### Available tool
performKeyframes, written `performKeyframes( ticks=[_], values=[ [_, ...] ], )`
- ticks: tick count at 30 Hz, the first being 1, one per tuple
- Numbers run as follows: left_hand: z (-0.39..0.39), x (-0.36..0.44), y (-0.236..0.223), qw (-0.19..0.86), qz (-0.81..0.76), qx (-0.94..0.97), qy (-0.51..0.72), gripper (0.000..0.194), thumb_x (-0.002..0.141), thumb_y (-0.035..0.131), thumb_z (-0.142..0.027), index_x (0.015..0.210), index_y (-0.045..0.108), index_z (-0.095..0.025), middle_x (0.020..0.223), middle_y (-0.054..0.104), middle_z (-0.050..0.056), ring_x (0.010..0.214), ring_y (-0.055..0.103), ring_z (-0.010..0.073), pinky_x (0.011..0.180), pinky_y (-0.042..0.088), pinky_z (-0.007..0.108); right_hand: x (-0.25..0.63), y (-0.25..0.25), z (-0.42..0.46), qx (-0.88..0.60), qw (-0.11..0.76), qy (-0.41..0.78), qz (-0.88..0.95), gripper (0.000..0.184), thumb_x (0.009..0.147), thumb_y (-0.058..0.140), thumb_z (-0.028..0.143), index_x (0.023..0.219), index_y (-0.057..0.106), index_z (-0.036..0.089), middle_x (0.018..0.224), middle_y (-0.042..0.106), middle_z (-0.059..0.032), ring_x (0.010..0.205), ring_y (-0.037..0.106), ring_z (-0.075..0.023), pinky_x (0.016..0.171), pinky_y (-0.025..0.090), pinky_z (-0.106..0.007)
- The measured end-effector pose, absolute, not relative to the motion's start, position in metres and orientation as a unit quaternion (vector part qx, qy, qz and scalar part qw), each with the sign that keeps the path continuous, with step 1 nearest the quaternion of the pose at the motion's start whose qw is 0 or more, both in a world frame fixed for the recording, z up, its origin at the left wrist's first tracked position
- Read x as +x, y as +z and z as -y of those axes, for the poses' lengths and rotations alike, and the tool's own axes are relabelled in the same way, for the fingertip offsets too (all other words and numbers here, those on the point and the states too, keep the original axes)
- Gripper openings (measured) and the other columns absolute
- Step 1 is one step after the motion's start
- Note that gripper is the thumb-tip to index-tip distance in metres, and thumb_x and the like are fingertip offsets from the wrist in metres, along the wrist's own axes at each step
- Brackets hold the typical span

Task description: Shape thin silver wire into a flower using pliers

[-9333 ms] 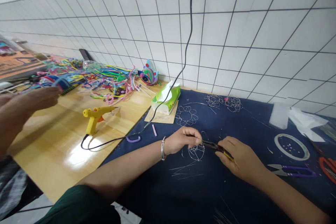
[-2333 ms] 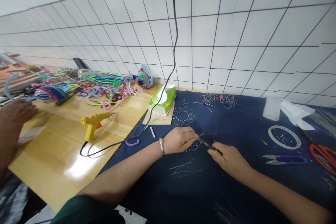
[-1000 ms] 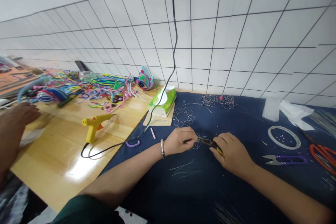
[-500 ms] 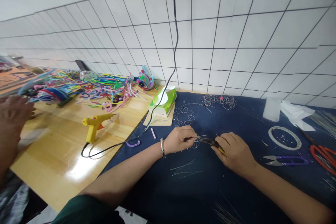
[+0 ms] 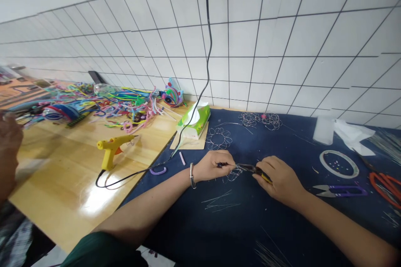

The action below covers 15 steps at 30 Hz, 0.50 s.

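Silvery looped-wire frame [image 5: 233, 174] pinched in the left hand [image 5: 215, 164]; beside it, the right hand [image 5: 280, 178] grips yellow-handled dark metal pliers [image 5: 255, 170], apparently bending; next needs steady holding.

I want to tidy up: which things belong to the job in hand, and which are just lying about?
In the job: pliers, in the right hand; wire frame, in the left hand; probably loose wires.

Lying about, it seems: glue gun; tissue pack; purple snips; colourful strands.

My counter [image 5: 72, 146], part wood, part blue cloth [image 5: 200, 229]: glue gun [image 5: 108, 158], wire flower [image 5: 227, 138], loose wires [image 5: 219, 205], purple snips [image 5: 347, 190], white ring [image 5: 341, 175].
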<state>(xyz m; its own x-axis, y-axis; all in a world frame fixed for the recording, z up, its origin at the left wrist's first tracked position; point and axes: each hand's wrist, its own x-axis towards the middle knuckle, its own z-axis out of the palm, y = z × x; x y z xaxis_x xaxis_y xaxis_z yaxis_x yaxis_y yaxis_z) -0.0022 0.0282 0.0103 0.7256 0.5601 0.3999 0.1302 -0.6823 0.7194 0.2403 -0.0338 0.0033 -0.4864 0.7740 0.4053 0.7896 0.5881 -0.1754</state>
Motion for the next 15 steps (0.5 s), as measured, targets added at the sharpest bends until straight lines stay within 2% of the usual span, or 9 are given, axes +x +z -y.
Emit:
performKeyframes(
  ticks=[10,15],
  values=[
    [-0.0281,-0.0024,0.0087,0.341,-0.188,0.873,0.293,0.013,0.073,0.049,-0.006,0.074,0.061,-0.012,0.073,0.058,0.004,0.069,0.054,0.0096,0.066,0.046,0.021,0.2407,0.0033,0.0342,-0.448,0.211,-0.026,0.868,0.017,0.082,0.049,0.03,0.088,0.056,0.017,0.083,0.055,-0.0062,0.078,0.05,-0.0172,0.072,0.04,-0.032],
    [-0.0296,-0.0024,0.0067,0.313,-0.227,0.865,0.32,0.013,0.074,0.049,-0.007,0.074,0.061,-0.013,0.071,0.059,0.003,0.069,0.053,0.0098,0.065,0.045,0.021,0.2456,0.0054,0.0313,-0.493,0.262,-0.032,0.829,0.02,0.082,0.051,0.031,0.093,0.055,0.016,0.085,0.055,-0.0069,0.081,0.051,-0.0172,0.073,0.041,-0.03]
  ],
)
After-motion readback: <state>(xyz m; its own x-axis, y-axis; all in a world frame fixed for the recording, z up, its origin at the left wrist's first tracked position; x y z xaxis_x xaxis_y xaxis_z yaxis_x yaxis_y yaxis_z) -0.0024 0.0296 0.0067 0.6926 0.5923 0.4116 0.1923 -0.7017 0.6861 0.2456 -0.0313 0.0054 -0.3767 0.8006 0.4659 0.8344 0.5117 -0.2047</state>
